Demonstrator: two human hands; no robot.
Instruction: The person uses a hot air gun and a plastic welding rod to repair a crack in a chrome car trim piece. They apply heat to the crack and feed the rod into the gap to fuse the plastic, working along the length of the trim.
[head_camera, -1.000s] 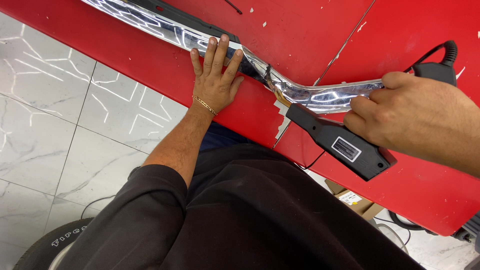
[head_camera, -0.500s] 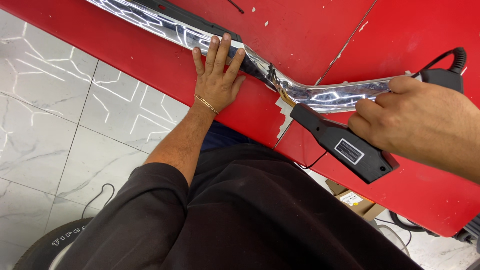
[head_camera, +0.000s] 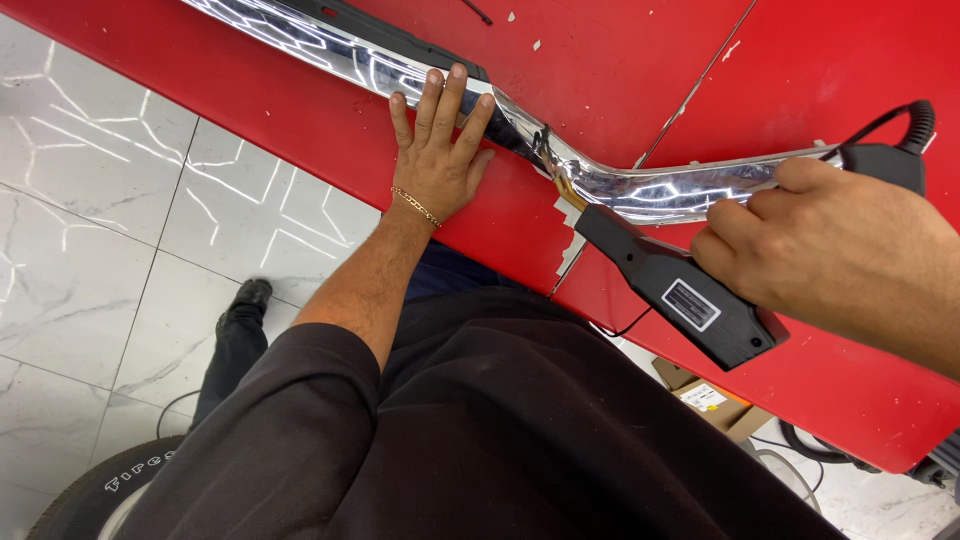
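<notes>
Pressing flat and open on the red panel (head_camera: 300, 110), the left hand (head_camera: 437, 160) steadies the chrome trim strip (head_camera: 640, 190) at 12 o'clock. At 3 o'clock the right hand (head_camera: 830, 260) grips the black handheld tool (head_camera: 680, 290), tip at the strip's bend; loosening seems underway, needing a steady push along its edge.

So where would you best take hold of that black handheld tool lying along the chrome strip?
Grip the black tool around its thick boxy rear body, coming from the cord end, much as the right hand does now. The narrow front tip rests against the chrome strip, so it should probably stay uncovered.
</notes>
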